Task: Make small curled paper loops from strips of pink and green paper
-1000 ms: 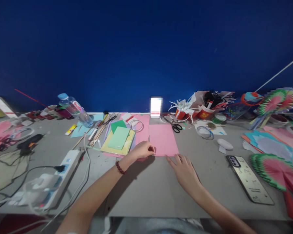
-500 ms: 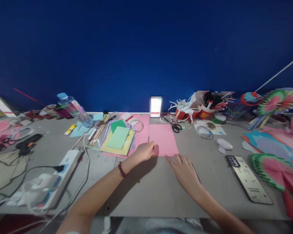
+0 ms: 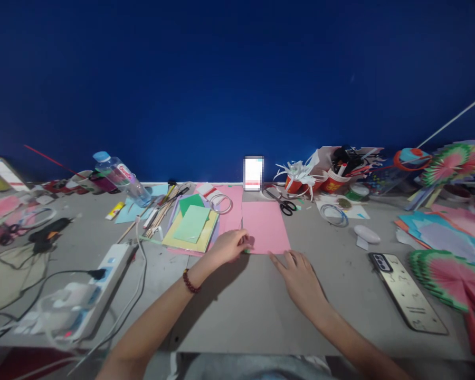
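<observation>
A pink sheet (image 3: 265,224) lies flat on the grey table, in front of a small upright phone (image 3: 253,174). At its near left corner is my left hand (image 3: 230,247), fingers curled together; what they hold, if anything, is too small to make out. My right hand (image 3: 300,272) rests with its fingers spread, index fingertip at the sheet's near edge, holding nothing. Left of the sheet, a light green paper (image 3: 192,222) tops a stack of coloured papers. Black-handled scissors (image 3: 287,207) lie by the sheet's far right corner.
On the left are a power strip (image 3: 103,290) with cables and a leaning plastic bottle (image 3: 122,177). Red cups (image 3: 332,182) with tools stand at the back right. A large phone (image 3: 407,293) and pink-green paper fans (image 3: 455,279) lie at the right.
My left hand has shifted slightly left along the sheet's near edge, its fingers still curled. My right hand has hardly moved.
</observation>
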The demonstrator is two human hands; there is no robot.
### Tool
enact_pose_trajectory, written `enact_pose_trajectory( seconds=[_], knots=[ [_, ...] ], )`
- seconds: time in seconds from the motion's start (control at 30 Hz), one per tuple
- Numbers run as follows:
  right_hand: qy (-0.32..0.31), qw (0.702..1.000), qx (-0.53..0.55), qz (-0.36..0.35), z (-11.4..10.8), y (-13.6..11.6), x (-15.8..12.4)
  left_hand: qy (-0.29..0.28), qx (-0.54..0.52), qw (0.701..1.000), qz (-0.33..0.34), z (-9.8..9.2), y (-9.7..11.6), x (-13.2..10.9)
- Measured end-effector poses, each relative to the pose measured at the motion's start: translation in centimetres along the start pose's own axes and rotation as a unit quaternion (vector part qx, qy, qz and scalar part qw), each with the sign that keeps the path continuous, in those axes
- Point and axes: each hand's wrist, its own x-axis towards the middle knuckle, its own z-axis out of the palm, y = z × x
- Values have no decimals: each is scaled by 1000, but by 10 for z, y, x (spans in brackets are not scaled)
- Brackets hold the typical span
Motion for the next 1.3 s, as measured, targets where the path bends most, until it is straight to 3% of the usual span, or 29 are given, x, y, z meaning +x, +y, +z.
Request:
enact_pose_trajectory(
  seconds=[0.13,0.27,0.43,0.6,0.97,1.3],
  knots=[
    [1,1000,2,4,-1,-1,1,160,100,979,73,18,10,-20],
    [-3,1000,6,9,-2,-2,1,168,218,942,193,58,20,-44],
    [-2,1000,4,10,0,-2,0,205,292,921,159,90,20,-52],
    [7,1000,-3,13,1,-2,-1,204,331,907,163,92,19,-50],
    [-1,1000,-1,21,2,-4,-1,207,290,928,113,107,17,-54],
    [-4,1000,-9,25,0,-6,-1,195,259,943,78,109,25,-60]
  ],
)
